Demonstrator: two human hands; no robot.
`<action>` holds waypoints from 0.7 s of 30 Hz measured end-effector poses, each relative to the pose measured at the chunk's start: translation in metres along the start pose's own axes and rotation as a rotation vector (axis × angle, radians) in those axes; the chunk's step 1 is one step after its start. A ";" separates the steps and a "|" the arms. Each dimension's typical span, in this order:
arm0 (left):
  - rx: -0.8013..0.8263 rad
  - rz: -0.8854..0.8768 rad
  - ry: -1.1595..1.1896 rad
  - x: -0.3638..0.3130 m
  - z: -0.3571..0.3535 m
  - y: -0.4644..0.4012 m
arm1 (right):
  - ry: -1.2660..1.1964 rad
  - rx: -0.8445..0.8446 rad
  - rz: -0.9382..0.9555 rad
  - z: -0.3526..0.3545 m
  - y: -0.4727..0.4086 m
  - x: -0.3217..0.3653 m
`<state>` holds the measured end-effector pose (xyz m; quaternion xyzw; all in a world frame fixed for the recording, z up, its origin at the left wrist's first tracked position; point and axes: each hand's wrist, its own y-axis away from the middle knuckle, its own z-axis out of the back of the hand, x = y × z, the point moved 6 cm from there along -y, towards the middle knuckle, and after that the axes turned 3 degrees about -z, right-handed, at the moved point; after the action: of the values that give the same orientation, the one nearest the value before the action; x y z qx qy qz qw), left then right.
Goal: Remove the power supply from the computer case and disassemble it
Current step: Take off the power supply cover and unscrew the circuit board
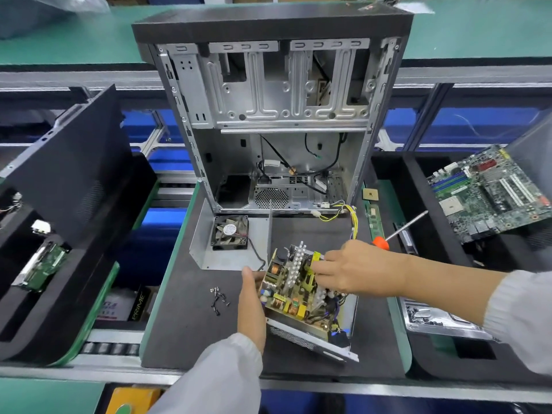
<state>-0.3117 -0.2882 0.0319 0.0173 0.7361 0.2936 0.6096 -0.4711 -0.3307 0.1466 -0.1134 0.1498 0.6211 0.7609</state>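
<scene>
Count of items on the workstation

One computer case [268, 115], one power supply [304, 300], one fan [229, 233], one screwdriver [397, 233], one motherboard [490, 192], two hands, one cluster of screws [219, 300].

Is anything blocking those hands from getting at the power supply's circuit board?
No. The cover with its fan lies off to the side. The left hand holds the power supply housing's edge, and the right hand, also holding a screwdriver, already touches the circuit board.

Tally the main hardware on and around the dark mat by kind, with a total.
Computer case: 1
Opened power supply: 1
Cover with fan: 1
Screwdriver: 1
Motherboard: 1
Screw pile: 1
Total: 6
</scene>
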 end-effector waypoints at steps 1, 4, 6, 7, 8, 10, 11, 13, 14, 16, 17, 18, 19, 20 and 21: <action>-0.052 -0.013 0.074 -0.001 0.002 -0.001 | -0.014 -0.018 -0.013 0.003 -0.001 -0.001; -0.128 0.004 0.258 0.002 0.006 -0.004 | -0.037 -0.044 -0.058 0.008 -0.002 -0.004; -0.117 0.002 0.288 0.003 0.006 -0.007 | -0.036 -0.057 -0.080 0.010 -0.001 -0.004; -0.116 0.014 0.293 0.006 0.006 -0.008 | -0.045 -0.064 -0.086 0.010 0.000 -0.004; -0.126 0.032 0.296 0.009 0.007 -0.009 | -0.059 -0.068 -0.090 0.009 0.001 -0.003; -0.150 0.081 0.330 0.014 0.006 -0.009 | -0.069 -0.062 -0.102 0.008 0.000 0.000; -0.161 0.109 0.347 0.017 0.005 -0.010 | -0.062 -0.056 -0.111 0.007 -0.001 0.001; -0.176 0.137 0.376 0.021 0.004 -0.011 | -0.038 -0.043 -0.131 0.004 -0.005 0.003; -0.189 0.137 0.395 0.021 0.003 -0.011 | -0.027 -0.039 -0.139 0.004 -0.008 0.003; -0.178 0.132 0.438 0.019 0.002 -0.013 | 0.006 -0.040 -0.141 0.005 -0.011 0.001; -0.150 0.119 0.456 0.018 0.000 -0.015 | 0.027 -0.041 -0.133 0.007 -0.013 0.000; -0.127 0.104 0.465 0.016 -0.001 -0.016 | 0.044 -0.041 -0.125 0.009 -0.014 -0.001; -0.118 0.097 0.472 0.016 -0.001 -0.018 | 0.051 -0.040 -0.119 0.011 -0.014 -0.002; -0.116 0.091 0.481 0.015 -0.001 -0.019 | 0.052 -0.041 -0.117 0.014 -0.015 -0.003; -0.114 0.085 0.490 0.015 -0.001 -0.020 | 0.052 -0.039 -0.121 0.016 -0.015 -0.004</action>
<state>-0.3101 -0.2989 0.0096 -0.0578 0.8428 0.3555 0.3999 -0.4559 -0.3319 0.1623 -0.1533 0.1503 0.5734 0.7907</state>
